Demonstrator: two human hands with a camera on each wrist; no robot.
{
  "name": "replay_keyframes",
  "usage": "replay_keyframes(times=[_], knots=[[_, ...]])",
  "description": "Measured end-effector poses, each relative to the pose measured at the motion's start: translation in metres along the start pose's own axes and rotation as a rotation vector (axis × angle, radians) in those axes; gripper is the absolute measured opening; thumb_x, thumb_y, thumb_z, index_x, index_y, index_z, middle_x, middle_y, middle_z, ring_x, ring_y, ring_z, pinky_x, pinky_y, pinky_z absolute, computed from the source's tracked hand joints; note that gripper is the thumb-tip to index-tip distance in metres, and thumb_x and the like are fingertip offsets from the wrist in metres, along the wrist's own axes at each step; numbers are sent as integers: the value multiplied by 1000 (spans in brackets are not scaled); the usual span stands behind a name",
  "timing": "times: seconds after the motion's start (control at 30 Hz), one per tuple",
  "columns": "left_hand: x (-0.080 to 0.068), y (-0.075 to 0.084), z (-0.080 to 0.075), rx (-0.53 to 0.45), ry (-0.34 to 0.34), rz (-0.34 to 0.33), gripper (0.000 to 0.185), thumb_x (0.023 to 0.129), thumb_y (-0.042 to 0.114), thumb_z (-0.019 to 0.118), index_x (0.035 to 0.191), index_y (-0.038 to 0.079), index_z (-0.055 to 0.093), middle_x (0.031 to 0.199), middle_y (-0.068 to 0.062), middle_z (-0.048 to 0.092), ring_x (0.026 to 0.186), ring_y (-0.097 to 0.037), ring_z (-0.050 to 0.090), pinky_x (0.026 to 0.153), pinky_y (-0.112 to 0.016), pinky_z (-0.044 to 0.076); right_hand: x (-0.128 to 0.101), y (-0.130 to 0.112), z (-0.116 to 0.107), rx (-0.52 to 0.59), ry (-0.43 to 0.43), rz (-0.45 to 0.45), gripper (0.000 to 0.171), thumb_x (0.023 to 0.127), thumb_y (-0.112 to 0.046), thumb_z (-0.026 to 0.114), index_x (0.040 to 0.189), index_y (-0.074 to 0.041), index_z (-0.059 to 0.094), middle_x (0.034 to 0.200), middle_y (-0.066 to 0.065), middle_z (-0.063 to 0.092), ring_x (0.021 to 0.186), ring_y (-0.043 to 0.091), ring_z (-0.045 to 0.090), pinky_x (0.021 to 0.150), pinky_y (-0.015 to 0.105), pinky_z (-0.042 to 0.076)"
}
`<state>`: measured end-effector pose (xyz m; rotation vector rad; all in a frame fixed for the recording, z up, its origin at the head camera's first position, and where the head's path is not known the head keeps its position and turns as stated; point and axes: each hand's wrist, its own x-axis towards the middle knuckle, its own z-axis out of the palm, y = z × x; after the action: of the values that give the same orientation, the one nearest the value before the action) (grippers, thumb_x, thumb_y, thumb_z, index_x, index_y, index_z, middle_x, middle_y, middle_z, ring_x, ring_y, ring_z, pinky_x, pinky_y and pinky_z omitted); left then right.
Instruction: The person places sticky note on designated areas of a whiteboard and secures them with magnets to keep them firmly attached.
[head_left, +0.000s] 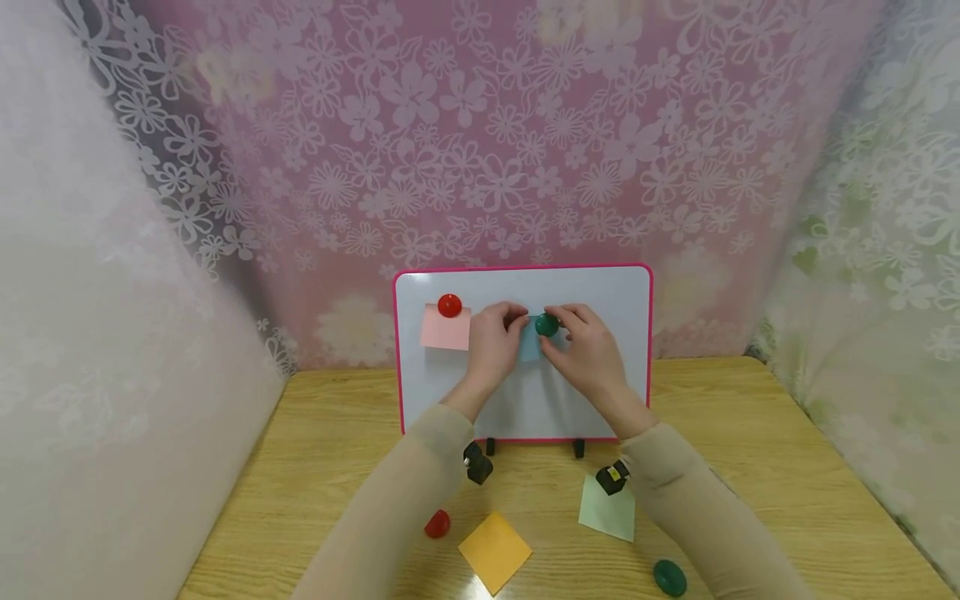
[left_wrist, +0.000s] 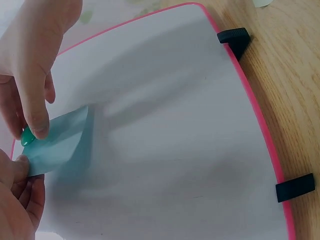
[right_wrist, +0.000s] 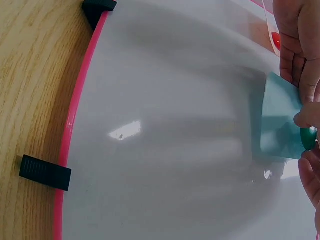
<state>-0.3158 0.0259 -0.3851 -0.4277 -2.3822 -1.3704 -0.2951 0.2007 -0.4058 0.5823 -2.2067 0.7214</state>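
Floral backdrop (head_left: 465, 158) behind the whiteboard (head_left: 600, 287); along the blue sticky note (head_left: 529, 345)'s top edge, right grip (head_left: 591, 354) pinches the green magnet (head_left: 547, 325), left grip (head_left: 493, 342) the note's left corner.

No text, brand or number can be read in these pictures. On the black wrist camera (head_left: 611, 479) beside the right sleeve (head_left: 701, 496) there is a small yellow label (head_left: 614, 473), but it appears too small for telling what is on it. In the left wrist view, the whiteboard (left_wrist: 165, 140) carries a few short, faint dark marks (left_wrist: 199, 197), and these do not form any readable letter or sign.
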Motion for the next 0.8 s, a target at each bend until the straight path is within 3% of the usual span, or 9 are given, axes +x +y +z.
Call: replay_keyframes(times=[0.8], knots=[[9,0,-3,-43,9,-59,17,102,13,75,117,6,79,109,-5,78,94,-18,69,89,-26,59,16,-2,7,-42,-9,37,43,87,-9,89,125,4,74,120,20,67,98,34,69,81,44,62]])
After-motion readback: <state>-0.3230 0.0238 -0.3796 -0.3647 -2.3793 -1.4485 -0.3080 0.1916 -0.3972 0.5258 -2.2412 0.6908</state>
